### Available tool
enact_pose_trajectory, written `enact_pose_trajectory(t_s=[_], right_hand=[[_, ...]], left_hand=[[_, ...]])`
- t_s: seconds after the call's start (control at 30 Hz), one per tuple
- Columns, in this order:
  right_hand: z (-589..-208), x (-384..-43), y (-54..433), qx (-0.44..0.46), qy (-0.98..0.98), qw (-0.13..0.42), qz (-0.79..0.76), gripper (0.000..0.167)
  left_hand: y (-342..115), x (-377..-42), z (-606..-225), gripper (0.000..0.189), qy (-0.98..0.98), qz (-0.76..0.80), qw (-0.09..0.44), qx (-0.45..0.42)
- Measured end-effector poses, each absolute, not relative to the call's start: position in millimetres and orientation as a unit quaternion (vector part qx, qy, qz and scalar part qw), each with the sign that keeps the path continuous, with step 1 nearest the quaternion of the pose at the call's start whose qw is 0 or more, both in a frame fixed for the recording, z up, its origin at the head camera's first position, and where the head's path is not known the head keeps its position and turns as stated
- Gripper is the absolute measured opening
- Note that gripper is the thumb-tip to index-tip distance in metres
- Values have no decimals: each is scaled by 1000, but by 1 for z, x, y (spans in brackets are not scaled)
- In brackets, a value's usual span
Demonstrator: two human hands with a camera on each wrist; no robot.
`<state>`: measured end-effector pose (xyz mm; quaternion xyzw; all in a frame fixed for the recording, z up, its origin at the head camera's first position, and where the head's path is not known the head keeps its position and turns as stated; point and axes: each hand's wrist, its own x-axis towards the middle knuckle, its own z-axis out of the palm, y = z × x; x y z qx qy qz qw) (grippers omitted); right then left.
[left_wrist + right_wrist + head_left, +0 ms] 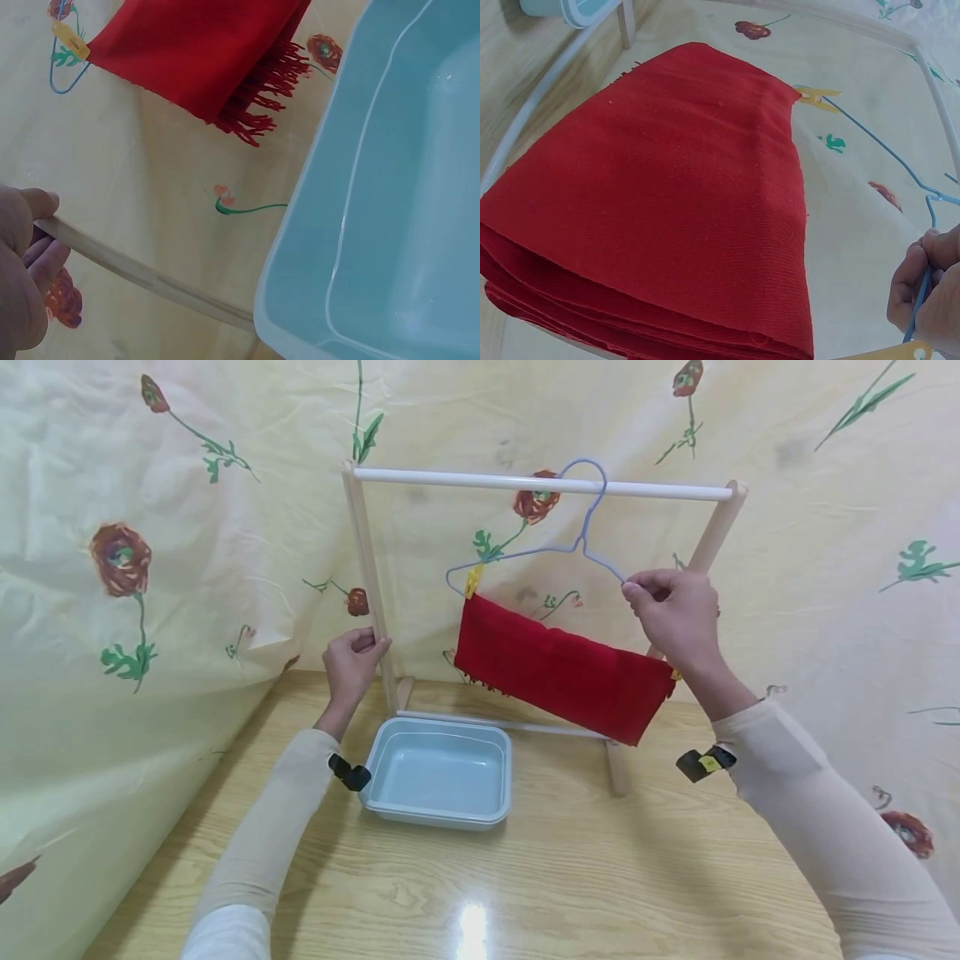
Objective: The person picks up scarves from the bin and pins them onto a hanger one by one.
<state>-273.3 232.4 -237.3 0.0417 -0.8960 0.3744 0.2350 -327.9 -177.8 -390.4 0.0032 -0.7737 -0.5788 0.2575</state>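
Observation:
A blue wire hanger (525, 553) tilts down to the right, its hook looped over the white top bar (480, 481) in the head view. My right hand (678, 614) pinches the hanger's right arm between thumb and fingers. Below it hangs a folded red fringed scarf (558, 668), fastened by a yellow clothespin (473, 581) at the left and another yellow clothespin (885, 352) near my right hand. With thumb and fingertips, my left hand (354, 664) holds the wooden left post (365, 543) of the rack.
A light blue plastic basin (438, 768) stands on the wood-grain table (420, 893) in front of the rack's lower bar (510, 724). The rack's right foot (617, 768) lies to the basin's right. Flower-printed cloth (202, 518) covers the back and sides.

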Motion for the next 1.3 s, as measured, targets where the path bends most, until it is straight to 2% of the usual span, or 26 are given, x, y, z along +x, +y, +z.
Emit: enact_pose_trajectory(t_s=[0.43,1.13,1.3], right_hand=[[-256,-272,227,70,-876,251,406,33],[-248,-270,233,104,-905,159,382,39],[-246,-265,238,100,-913,157,362,41]], left_hand=[[-178,-330,-390,29,-776,-578,252,9],[-186,-331,-394,35,-779,-572,258,-1],[-191,-324,-395,42,-776,-574,259,-22]])
